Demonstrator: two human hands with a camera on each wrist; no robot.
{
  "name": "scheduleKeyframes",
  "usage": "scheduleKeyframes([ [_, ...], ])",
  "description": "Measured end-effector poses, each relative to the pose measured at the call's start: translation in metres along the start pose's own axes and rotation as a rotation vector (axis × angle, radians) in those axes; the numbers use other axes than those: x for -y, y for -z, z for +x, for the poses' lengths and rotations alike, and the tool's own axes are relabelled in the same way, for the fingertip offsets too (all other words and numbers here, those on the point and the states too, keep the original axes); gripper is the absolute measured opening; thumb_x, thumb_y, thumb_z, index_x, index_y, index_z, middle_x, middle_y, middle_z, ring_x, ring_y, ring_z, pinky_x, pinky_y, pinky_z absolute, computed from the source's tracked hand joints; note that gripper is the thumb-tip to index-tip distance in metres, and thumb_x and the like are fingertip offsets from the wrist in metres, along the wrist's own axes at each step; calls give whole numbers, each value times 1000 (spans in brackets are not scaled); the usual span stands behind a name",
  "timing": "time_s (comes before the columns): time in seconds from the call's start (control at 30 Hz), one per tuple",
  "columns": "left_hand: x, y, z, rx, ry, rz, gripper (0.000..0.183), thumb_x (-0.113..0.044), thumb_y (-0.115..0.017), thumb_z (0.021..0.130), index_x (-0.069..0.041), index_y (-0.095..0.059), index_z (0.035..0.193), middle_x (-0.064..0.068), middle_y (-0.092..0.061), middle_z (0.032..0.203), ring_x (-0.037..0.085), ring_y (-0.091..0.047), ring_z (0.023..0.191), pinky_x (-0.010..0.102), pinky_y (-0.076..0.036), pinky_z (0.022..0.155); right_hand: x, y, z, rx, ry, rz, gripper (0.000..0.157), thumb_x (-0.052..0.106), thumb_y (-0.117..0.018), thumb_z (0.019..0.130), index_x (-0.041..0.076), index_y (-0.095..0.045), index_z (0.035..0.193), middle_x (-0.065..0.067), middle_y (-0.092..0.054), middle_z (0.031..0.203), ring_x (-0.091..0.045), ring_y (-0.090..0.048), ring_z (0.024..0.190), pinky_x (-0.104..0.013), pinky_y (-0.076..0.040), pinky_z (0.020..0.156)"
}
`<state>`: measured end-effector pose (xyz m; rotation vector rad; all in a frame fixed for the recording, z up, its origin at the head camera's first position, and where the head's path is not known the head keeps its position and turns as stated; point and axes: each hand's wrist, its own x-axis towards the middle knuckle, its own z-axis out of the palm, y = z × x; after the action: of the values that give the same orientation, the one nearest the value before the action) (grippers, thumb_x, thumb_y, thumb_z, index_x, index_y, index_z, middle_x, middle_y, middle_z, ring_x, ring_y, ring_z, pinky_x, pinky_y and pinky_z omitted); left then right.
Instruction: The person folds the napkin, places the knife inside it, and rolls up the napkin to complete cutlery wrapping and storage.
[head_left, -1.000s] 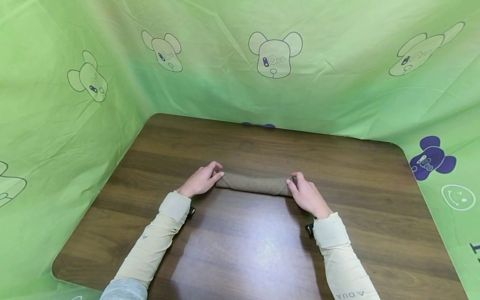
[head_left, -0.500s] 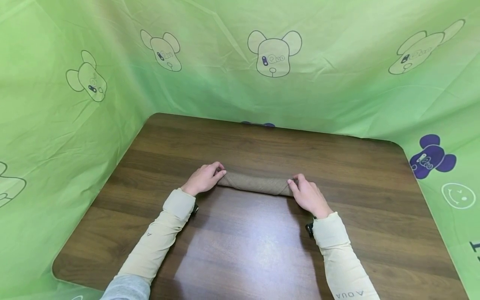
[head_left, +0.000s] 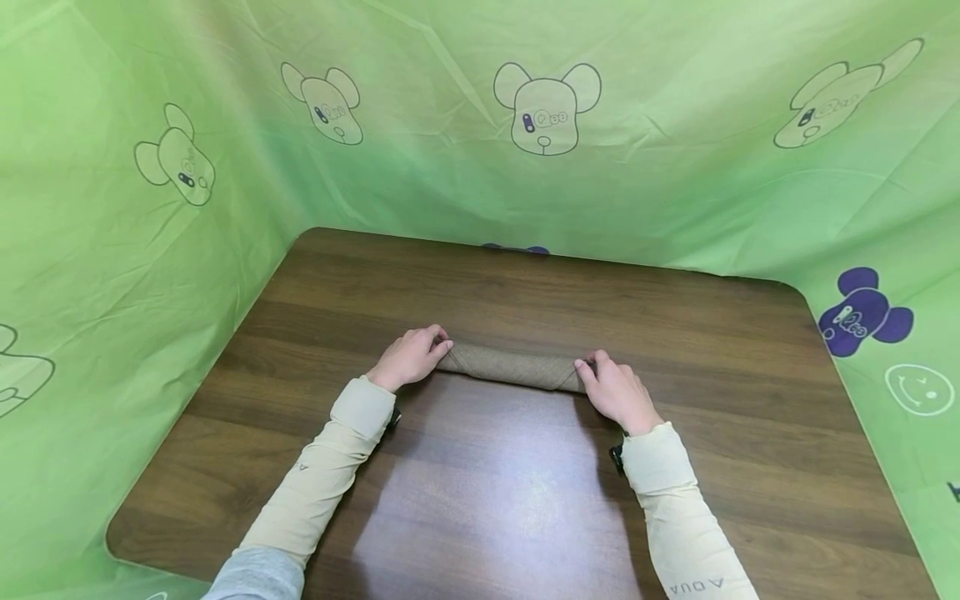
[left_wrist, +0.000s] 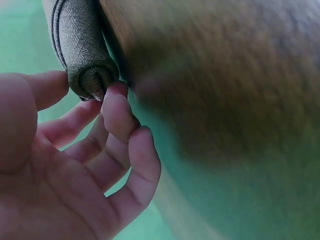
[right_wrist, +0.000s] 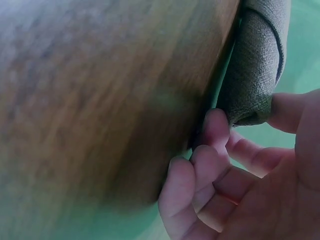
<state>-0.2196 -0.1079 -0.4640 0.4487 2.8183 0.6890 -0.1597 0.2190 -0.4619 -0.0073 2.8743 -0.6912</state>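
Observation:
A grey-brown cloth rolled into a tube [head_left: 513, 367] lies across the middle of the wooden table, with slanted fold lines near both ends. My left hand [head_left: 411, 358] pinches its left end between thumb and fingers. In the left wrist view the spiral end of the rolled cloth [left_wrist: 90, 55] sits between the thumb and the fingertips. At the other end, my right hand [head_left: 617, 392] grips the roll in the same way. The right wrist view has the thumb on one side of the rolled cloth [right_wrist: 252, 70] and curled fingers beneath its end.
The brown wooden table [head_left: 360, 275] has rounded corners. Green fabric [head_left: 427, 183] printed with bear heads hangs close around its back and sides. Light sleeves cover both forearms, and a dark band [head_left: 617, 458] shows at the right wrist.
My left hand has shifted slightly to the right, along with the left end of the rolled cloth. The right hand has stayed nearly still.

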Motion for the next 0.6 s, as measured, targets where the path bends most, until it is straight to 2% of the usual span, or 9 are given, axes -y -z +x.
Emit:
scheduleKeyframes([
  [0.4,0,1,-1,21,17,-12,32,-32,-48,101,-10,-62,118,10,-69,111,26,-66,103,44,-51,87,0,0,1,-2,-1,-14,47,39,-37,103,2,-54,126,-31,-61,120,-51,-59,107,-59,-47,83],
  [0.6,0,5,-6,25,19,-11,36,-35,-48,101,-10,-60,123,9,-68,112,25,-65,104,45,-51,87,-3,1,-1,20,-8,-4,48,41,-36,103,3,-54,126,-29,-62,120,-51,-58,108,-58,-47,83],
])
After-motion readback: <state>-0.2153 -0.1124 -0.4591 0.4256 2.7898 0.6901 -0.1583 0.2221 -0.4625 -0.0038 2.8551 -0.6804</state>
